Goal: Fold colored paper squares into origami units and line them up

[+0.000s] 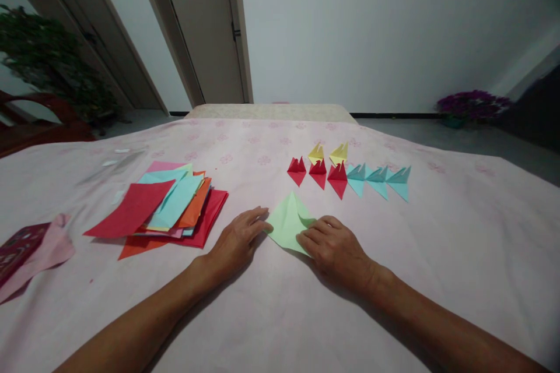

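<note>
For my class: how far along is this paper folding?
Done, it seems: eight folded pieces, two yellow, three red, three blue. In hand: a pale green sheet, partly folded, between left hand and right hand. Left, probably: finishing that sheet. The pile of paper looks unused; how many more are wanted, I can't tell.

Grn paper (286, 227) btwn L hand (238, 239) & R hand (335, 247)

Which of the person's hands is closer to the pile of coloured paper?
The left. The left hand is just to the right of the pile of coloured paper, while the right hand is farther off, beyond the light green sheet.
</note>
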The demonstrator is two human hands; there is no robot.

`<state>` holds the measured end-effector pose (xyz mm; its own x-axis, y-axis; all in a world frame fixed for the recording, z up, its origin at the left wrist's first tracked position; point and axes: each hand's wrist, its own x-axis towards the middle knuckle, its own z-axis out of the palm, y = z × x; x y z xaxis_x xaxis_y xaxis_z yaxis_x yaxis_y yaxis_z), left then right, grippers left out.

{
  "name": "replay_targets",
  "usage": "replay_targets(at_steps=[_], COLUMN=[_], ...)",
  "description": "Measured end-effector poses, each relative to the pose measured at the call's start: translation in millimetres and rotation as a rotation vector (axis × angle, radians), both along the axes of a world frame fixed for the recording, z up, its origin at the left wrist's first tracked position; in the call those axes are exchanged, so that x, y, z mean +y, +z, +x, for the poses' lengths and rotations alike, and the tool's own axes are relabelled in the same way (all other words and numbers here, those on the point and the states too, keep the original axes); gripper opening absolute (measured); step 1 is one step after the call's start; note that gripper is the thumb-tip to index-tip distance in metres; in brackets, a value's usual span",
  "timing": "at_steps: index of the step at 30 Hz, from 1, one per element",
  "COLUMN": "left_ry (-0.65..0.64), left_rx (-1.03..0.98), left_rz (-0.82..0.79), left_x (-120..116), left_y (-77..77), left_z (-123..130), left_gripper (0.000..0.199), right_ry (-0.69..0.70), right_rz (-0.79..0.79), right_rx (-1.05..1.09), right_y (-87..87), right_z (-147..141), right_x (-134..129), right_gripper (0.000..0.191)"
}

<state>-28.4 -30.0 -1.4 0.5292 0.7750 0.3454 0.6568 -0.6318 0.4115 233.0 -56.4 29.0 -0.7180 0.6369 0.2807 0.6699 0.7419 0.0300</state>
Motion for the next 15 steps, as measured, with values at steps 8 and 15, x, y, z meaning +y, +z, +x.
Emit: replay_targets(at_steps=[8, 15], left_ry=[0.103, 0.014], left_rx=[0.054, 0.074], left_rz=[0.099, 0.118], left_x=[-7, -10], left_y=[1.4, 7.1], left_z=[-3, 3], left_gripper=[0.033, 0.037], right_ry=[-0.028, -0.163], right_rz=[-0.07, 0.034], right_rx=[0.021, 0.026], right_y=[7.6, -3.2], right_z=[21, 9], right_x=[20, 5], right_gripper=[0.05, 0.034])
